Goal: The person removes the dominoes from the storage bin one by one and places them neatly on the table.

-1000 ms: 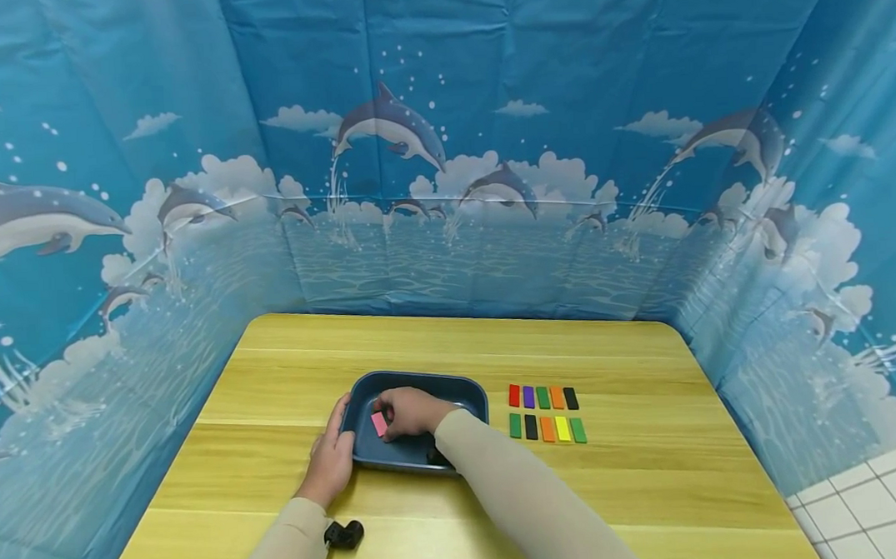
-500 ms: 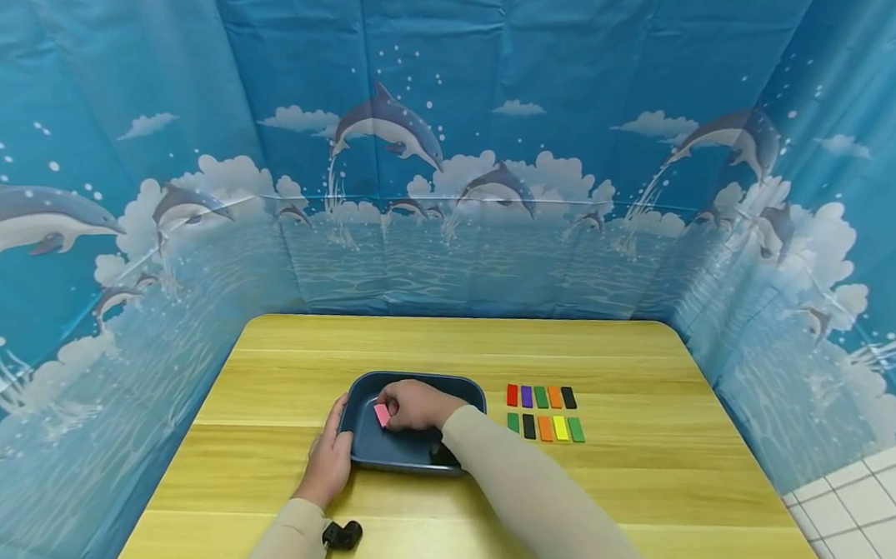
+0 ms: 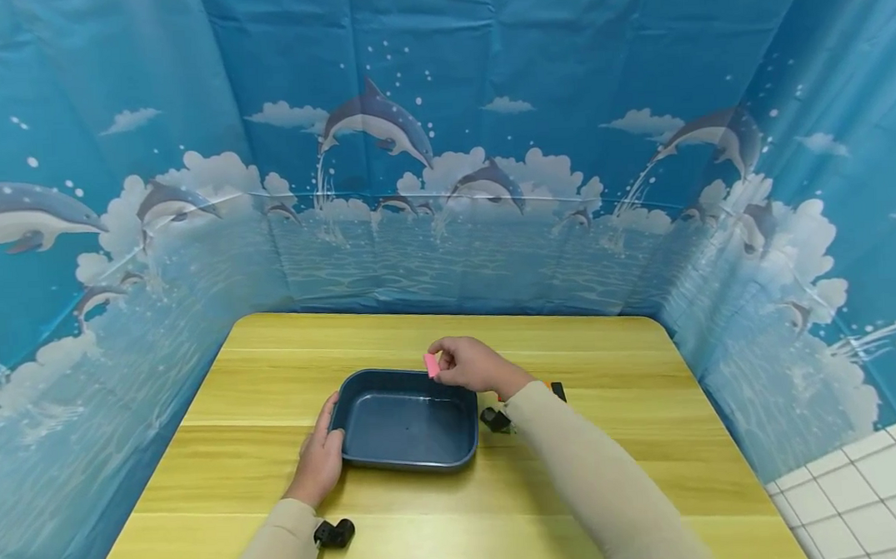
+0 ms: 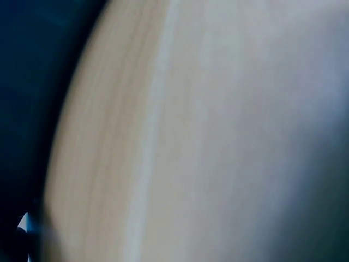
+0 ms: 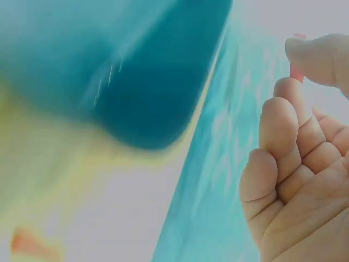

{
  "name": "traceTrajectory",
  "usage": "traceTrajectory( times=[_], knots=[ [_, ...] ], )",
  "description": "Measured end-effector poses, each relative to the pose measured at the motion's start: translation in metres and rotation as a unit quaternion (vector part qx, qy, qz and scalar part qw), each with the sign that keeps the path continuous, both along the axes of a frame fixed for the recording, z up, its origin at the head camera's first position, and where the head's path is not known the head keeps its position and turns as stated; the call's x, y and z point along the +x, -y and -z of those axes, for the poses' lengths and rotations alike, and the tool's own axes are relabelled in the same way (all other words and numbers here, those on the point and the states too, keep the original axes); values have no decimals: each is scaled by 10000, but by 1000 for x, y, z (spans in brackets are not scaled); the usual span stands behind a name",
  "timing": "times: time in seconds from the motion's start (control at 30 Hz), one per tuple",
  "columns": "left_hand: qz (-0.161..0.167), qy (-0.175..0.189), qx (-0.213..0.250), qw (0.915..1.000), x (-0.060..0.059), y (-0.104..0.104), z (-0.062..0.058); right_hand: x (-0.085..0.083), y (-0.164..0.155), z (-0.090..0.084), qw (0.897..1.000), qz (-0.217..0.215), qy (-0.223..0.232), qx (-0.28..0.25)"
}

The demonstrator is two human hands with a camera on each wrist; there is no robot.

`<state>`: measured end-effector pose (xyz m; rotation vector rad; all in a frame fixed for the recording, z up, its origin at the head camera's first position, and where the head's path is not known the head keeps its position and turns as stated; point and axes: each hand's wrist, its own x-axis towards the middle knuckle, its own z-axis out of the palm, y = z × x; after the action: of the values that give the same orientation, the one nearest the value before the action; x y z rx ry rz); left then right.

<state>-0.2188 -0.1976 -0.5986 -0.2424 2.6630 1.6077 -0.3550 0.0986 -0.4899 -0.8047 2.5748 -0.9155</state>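
Observation:
A dark blue rectangular tray [image 3: 407,464] sits on the wooden table, its bare floor showing. My left hand [image 3: 319,462] rests against the tray's left side, with fingers fairly straight along the wall and the thumb at the near corner. Over the tray's far right rim, my right hand [image 3: 473,366] pinches a small pink flat block [image 3: 432,364] between thumb and fingertips. The right wrist view shows the thumb pressing the pink block [image 5: 296,74] edge-on. In the left wrist view only the tray's dark wall [image 4: 32,87] and blurred tabletop appear.
Behind the right forearm, a black block [image 3: 558,391] and slivers of orange and red ones peek out; the sleeve hides others. Small black cameras [image 3: 334,534] are strapped to both wrists. A dolphin-print curtain [image 3: 447,254] surrounds the wooden table [image 3: 270,337].
My right hand has lifted the pink block out of the tray and moved right and away from me, past its far rim. The right forearm now covers most coloured blocks. My left hand stays at the tray.

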Motion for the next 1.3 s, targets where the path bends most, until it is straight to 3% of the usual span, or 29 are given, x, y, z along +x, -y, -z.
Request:
traceTrajectory(
  times=[0.2, 0.37, 0.5, 0.67, 0.83, 1.3],
  knots=[
    [-59, -25, -34, 10000, 0, 3, 0, -27, -79, 10, 9962, 835, -4, 242],
    [-45, 12, 9, 10000, 0, 4, 2, -43, -141, 37, 9874, 1466, 141, 574],
    [-60, 31, 37, 10000, 1, 3, 0, -46, -171, 55, 9793, 1836, 406, 746],
    [-59, 49, 42, 10000, 0, 2, -1, -44, -188, 69, 9727, 2061, 641, 850],
    [-58, 54, 62, 9999, -1, 0, -1, -44, -194, 76, 9700, 2010, 465, 1289],
    [-71, -49, 98, 9999, -2, -2, -2, -42, -194, 73, 9691, 1986, 553, 1356]
  ],
)
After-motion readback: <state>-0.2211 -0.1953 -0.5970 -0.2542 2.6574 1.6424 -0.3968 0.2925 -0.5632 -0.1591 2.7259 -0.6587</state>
